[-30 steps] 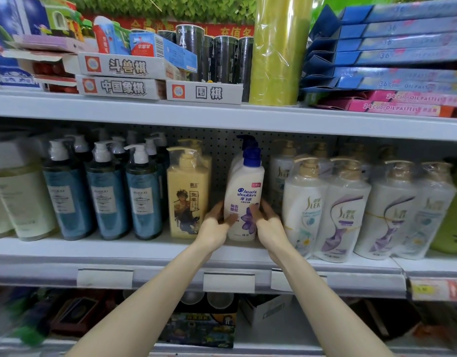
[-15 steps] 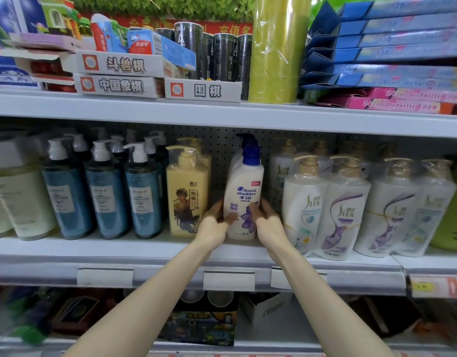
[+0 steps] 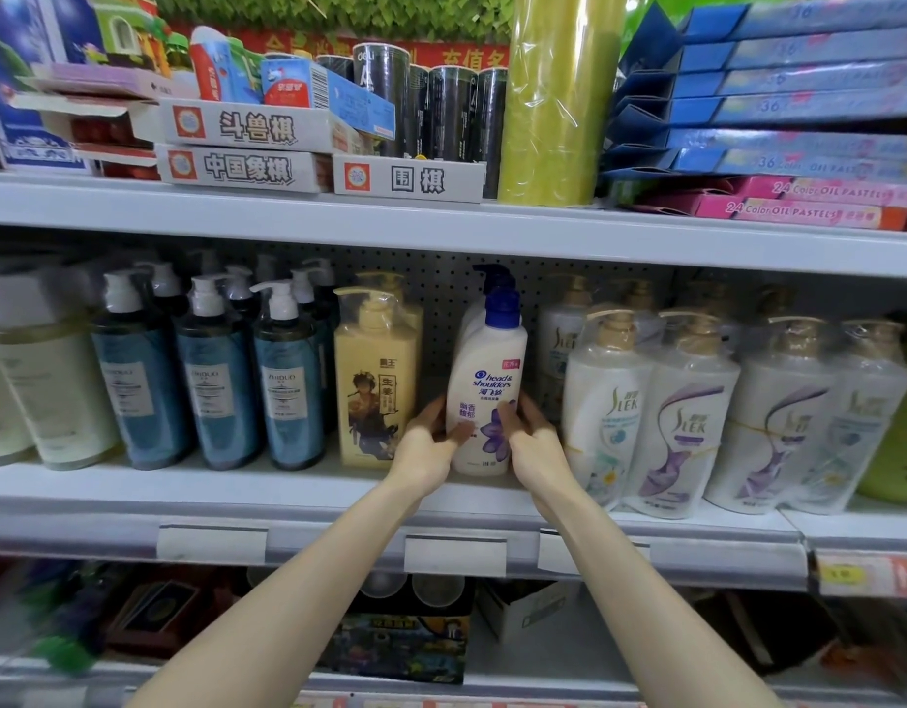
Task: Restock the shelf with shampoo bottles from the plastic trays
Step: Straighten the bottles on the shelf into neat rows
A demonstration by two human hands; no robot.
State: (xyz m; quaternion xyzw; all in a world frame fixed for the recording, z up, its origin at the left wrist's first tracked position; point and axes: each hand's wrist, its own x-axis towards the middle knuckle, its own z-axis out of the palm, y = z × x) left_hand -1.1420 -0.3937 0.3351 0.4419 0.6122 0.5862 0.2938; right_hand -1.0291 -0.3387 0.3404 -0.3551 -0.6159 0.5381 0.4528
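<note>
1. The left grip [image 3: 426, 447] curls round the lower left side of the bottle [image 3: 487, 370], thumb on the front label.
2. The right grip [image 3: 536, 447] clasps the bottle's lower right side, thumb on the front by the purple flower.
3. The bottle, white with a blue pump, stands upright on the shelf [image 3: 288, 485] with its label facing out.
4. Close behind the bottle stands a second bottle [image 3: 484, 283] of the same kind.
5. Just left of the bottle is a yellow bottle [image 3: 372, 380] in clear wrap. Farther left are blue bottles [image 3: 288, 380] with white pumps.
6. Just right of the bottle runs a row of wrapped bottles [image 3: 607, 401], white with gold pumps.
7. Below the bottle, a blank tag holder [image 3: 455, 554] sits on the shelf's front edge.
8. Above the bottle, on the upper shelf, lies a game box [image 3: 410, 178], with a green roll [image 3: 559, 94] to its right.
</note>
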